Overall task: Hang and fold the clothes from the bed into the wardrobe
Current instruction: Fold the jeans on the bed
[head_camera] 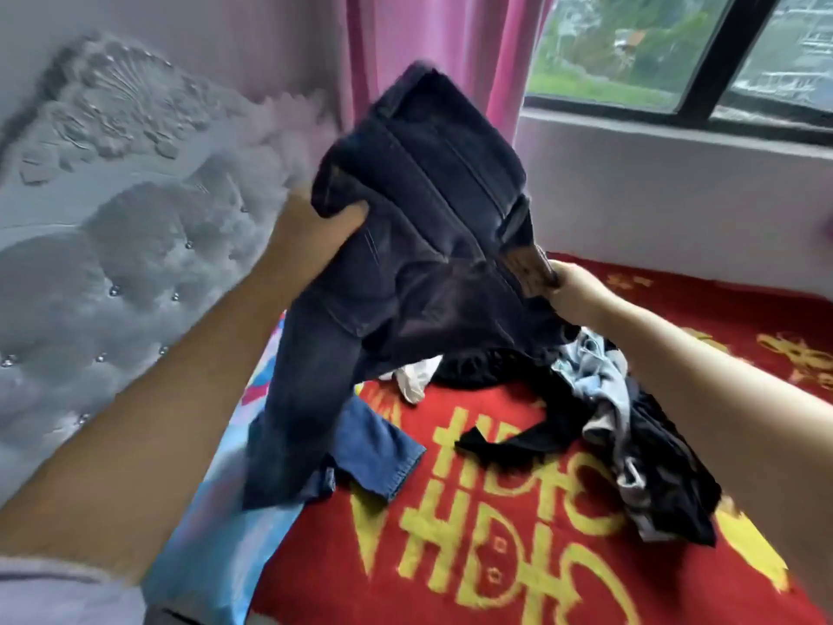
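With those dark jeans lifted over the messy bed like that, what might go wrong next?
The dark jeans are bunched in the left hand, while the right hand only pinches one edge, so that side might slip free. One leg trails onto the blue denim garment and could drag it along. The loose pile of clothes underneath may get tangled or pulled toward the edge of the red blanket.
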`<state>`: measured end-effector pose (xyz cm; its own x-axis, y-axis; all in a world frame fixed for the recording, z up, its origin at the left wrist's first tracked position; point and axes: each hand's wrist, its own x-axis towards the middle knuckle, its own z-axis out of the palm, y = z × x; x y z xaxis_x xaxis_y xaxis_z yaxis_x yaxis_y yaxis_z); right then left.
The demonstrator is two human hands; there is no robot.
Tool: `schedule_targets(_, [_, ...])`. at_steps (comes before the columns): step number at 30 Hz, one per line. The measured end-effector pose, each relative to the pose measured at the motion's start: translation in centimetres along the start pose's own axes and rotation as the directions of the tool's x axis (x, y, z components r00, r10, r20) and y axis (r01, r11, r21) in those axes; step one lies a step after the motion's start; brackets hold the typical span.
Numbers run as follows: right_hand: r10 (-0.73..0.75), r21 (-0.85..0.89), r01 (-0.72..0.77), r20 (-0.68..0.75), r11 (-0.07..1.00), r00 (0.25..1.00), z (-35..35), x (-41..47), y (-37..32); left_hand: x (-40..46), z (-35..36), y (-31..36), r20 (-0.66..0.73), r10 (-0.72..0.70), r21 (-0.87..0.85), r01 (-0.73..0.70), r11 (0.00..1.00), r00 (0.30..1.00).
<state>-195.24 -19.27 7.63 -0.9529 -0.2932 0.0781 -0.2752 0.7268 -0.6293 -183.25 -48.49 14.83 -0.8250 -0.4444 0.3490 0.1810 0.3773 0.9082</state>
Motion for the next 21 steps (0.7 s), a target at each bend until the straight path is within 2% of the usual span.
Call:
schedule_targets(1, [0.035, -0.123, -0.028, 0.054, 0.992, 0.998, -0.1, -1.4, 2.9, -1.7, 1.9, -1.8, 0.158, -0.070, 0.033, 0.065, 0.997, 0.985])
schedule_targets(2, [0.069, -0.211, -0.046, 0.101, 0.976, 0.992, 0.0, -2.8, 5.6, -3.7, 3.9, -3.6, 0.307, -0.139, 0.055, 0.128, 0.990, 0.941])
schedule_targets(4, [0.129, -0.229, -0.086, 0.180, 0.970, 0.975, 0.6, -5.9, 10.6, -8.2, 8.0, -6.8, 0.526, -0.266, 0.151, 0.219, 0.964, 0.808])
schedule_targets(5, [0.148, -0.217, -0.100, 0.223, 0.971, 0.964, 0.9, -7.4, 13.0, -10.6, 10.0, -8.0, 0.627, -0.293, 0.197, 0.217, 0.956, 0.722])
schedule_targets(7, [0.146, -0.295, -0.057, 0.291, 0.954, 0.945, 1.6, -10.2, 18.0, -16.0, 14.3, -10.0, 0.817, -0.245, 0.243, 0.074, 0.967, 0.522])
schedule_targets(9, [0.175, -0.468, 0.032, 0.392, 0.883, 0.903, 2.2, -12.8, 22.9, -21.8, 18.6, -11.8, 0.930, -0.187, 0.263, -0.216, 0.940, 0.316])
schedule_targets(11, [0.202, -0.589, 0.139, 0.476, 0.796, 0.856, 2.5, -15.3, 27.7, -28.2, 22.8, -13.5, 0.978, -0.154, 0.204, -0.484, 0.851, 0.142])
schedule_targets(13, [0.223, -0.609, 0.183, 0.529, 0.772, 0.819, 2.8, -18.2, 32.9, -34.4, 27.4, -14.3, 0.989, -0.149, 0.120, -0.581, 0.805, -0.002])
schedule_targets(14, [0.255, -0.590, 0.142, 0.538, 0.795, 0.803, 2.8, -19.7, 35.6, -37.4, 29.7, -14.4, 0.989, -0.137, 0.081, -0.593, 0.801, -0.050])
schedule_targets(16, [0.316, -0.533, 0.043, 0.563, 0.845, 0.763, 2.1, -22.9, 40.4, -42.9, 34.2, -14.4, 0.988, -0.114, 0.031, -0.579, 0.815, -0.108])
schedule_targets(19, [0.303, -0.655, 0.236, 0.599, 0.718, 0.741, 0.1, -27.3, 46.5, -50.1, 40.1, -14.2, 0.979, -0.072, -0.046, -0.560, 0.827, -0.188])
schedule_targets(21, [0.339, -0.706, 0.218, 0.558, 0.674, 0.757, -1.6, -30.3, 50.5, -54.8, 43.6, -14.0, 0.975, -0.052, -0.077, -0.551, 0.831, -0.215])
